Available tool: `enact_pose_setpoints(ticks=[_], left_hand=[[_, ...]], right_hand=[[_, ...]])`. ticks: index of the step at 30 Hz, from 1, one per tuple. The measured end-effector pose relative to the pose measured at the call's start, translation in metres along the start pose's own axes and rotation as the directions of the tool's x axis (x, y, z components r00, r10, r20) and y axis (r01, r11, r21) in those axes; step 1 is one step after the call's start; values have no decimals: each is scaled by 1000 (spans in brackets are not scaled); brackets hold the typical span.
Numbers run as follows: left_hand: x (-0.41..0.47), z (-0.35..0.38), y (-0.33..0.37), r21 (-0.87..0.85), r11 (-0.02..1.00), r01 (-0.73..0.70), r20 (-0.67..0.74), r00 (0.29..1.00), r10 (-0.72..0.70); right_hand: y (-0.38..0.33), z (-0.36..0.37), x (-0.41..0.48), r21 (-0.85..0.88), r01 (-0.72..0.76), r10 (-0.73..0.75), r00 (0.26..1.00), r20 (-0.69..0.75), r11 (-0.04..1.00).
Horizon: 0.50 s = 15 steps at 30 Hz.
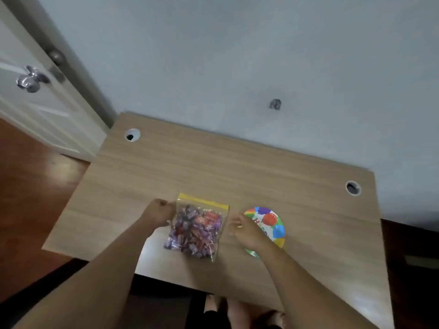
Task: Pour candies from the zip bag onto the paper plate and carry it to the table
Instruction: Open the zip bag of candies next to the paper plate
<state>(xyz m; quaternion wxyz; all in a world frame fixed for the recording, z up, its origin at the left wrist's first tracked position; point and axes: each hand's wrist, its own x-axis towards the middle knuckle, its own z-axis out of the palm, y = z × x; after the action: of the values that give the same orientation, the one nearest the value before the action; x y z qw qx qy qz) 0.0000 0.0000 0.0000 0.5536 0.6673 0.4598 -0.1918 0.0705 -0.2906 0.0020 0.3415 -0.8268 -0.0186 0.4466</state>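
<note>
Left hand [158, 213] pinches the zip bag [196, 230] by its edge; right hand [244, 230] hovers loose-fingered over the paper plate [273, 222]. Plate lettering is partly hidden. Desk [213, 167] lies bare behind.

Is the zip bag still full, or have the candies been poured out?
Still full: the zip bag lies flat on the desk, packed with candies; none show on the paper plate.

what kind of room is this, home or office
Probably a room in a home. A wooden desk with cable holes stands against a plain wall, beside a white door with a round knob, on wood flooring.
</note>
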Motion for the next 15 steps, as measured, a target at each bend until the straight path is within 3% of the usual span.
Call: enact_pose_setpoints(ticks=[5,9,12,15], left_hand=[[13,26,-29,-240,959,153,83,987,-136],[19,36,-36,-285,949,137,51,990,-128],[8,39,-28,-261,964,47,80,996,-27],[-13,45,-14,-257,962,-90,152,980,132]], right_hand=[[10,28,9,-43,-44,48,995,87,998],[3,23,4,-30,-68,71,992,106,997],[-8,10,-2,-82,-24,26,999,30,996],[-20,-10,-9,-182,89,-109,989,-103,979]])
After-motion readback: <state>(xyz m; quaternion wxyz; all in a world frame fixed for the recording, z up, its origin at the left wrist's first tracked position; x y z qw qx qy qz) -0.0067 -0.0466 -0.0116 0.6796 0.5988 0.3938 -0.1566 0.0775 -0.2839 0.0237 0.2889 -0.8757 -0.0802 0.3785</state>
